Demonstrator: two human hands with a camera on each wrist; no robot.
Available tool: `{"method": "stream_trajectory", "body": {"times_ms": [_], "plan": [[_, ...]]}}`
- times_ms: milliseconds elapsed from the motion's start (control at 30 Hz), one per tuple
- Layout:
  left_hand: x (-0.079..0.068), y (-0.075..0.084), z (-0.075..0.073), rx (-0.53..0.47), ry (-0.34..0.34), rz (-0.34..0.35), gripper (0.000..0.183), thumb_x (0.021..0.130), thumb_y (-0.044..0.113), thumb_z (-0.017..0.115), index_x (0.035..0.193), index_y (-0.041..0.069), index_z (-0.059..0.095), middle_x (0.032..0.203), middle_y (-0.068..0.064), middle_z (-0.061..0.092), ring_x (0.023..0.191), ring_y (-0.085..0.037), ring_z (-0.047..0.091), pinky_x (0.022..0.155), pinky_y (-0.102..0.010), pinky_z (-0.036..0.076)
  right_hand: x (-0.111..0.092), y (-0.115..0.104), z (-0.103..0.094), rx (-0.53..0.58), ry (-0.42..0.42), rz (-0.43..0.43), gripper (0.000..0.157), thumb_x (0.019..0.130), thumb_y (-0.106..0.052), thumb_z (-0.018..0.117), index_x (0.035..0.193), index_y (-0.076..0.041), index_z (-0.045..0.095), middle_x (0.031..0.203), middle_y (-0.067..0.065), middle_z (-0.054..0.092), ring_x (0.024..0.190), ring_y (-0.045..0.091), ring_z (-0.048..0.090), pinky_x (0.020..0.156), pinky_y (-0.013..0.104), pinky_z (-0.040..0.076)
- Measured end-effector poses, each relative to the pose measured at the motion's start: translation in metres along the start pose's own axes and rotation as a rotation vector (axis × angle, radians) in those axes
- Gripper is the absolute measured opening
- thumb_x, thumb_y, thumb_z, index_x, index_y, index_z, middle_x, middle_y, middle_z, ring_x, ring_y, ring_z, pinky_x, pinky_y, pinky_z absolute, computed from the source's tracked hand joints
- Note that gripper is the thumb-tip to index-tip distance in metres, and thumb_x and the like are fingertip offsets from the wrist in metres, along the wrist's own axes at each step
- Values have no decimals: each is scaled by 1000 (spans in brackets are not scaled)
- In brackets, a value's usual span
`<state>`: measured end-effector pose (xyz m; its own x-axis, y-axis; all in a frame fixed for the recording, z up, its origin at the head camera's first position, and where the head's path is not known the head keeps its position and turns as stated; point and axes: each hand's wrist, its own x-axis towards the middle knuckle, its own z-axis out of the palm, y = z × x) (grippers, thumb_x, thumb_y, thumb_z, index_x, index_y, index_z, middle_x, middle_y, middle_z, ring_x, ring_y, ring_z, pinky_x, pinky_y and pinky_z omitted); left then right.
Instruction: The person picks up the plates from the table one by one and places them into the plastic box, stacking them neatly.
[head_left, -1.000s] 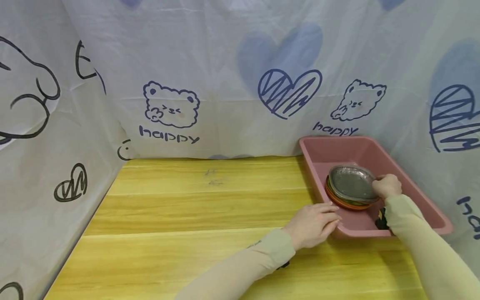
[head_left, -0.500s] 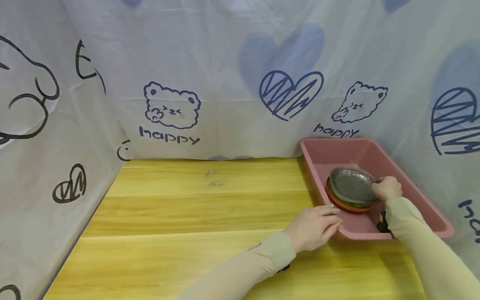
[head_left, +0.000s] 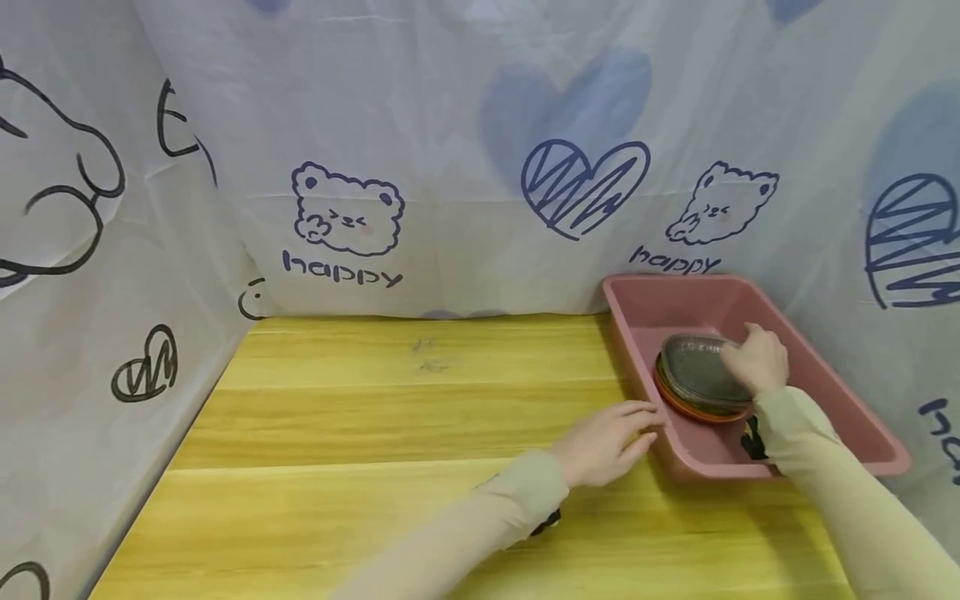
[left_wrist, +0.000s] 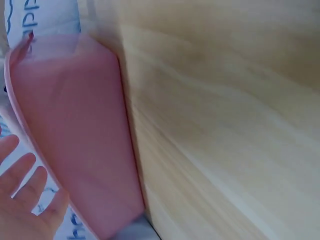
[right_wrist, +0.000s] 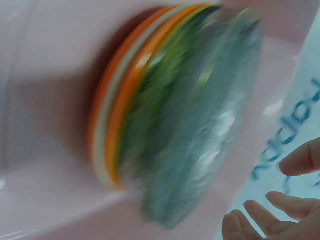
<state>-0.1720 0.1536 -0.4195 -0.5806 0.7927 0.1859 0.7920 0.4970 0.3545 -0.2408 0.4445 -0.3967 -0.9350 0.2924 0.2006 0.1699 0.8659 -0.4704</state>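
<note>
A pink plastic tub (head_left: 675,304) holds a stack of plates. On top lies a grey, clear-edged dish (head_left: 697,371), slightly tilted in the right wrist view. Beneath it are something green (right_wrist: 150,97) and orange and pale plates (right_wrist: 112,107). Over the right side of the stack is my right hand (head_left: 757,360); in the right wrist view its fingers are spread, apart from the dish. My left hand (head_left: 603,444) is at the tub's near left rim, fingers extended; whether the fingertips touch the rim is unclear. Nothing is held in either hand.
The tub stands at the right of a yellow wood-grain table (head_left: 390,417). White printed cloth (head_left: 450,183) hangs behind and on both sides, close to the tub's back and right. A black wrist device (head_left: 752,437) hangs under the right sleeve.
My right hand has let go of the grey dish's right edge and risen slightly, moving left. The left hand has shifted a little left from the tub's rim. The stack stays in place.
</note>
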Motion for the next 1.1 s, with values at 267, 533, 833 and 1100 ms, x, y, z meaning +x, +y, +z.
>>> {"method": "stream_trajectory", "body": {"times_ms": [267,533,833,1100], "plan": [[-25,-33,-27,-22,35,-126,44,110,30,38,152,18,45,158,-2,46,144,-19,47,121,-32,39,5,-57,4,69,4,-104,59,97,-19,43,146,14,39,141,43,42,128,63,39,107,71,34],[-52,-75,-64,-10,40,-240,46,109,31,41,152,14,45,154,-6,50,141,-24,51,118,-40,44,-1,-106,7,125,21,-220,57,95,-14,46,145,12,42,142,41,43,130,60,40,111,68,33],[-81,-114,-108,50,76,-364,51,108,33,45,152,8,43,158,-17,42,144,-36,45,122,-49,37,-9,-167,6,167,-3,-370,54,99,-20,44,145,9,45,147,36,43,137,54,39,116,65,31],[-106,-135,-157,193,112,-486,56,106,40,45,154,12,40,161,-15,38,148,-37,39,122,-58,32,-14,-204,6,127,33,-486,55,101,-22,48,148,7,42,151,32,42,139,51,37,119,63,30]]}}
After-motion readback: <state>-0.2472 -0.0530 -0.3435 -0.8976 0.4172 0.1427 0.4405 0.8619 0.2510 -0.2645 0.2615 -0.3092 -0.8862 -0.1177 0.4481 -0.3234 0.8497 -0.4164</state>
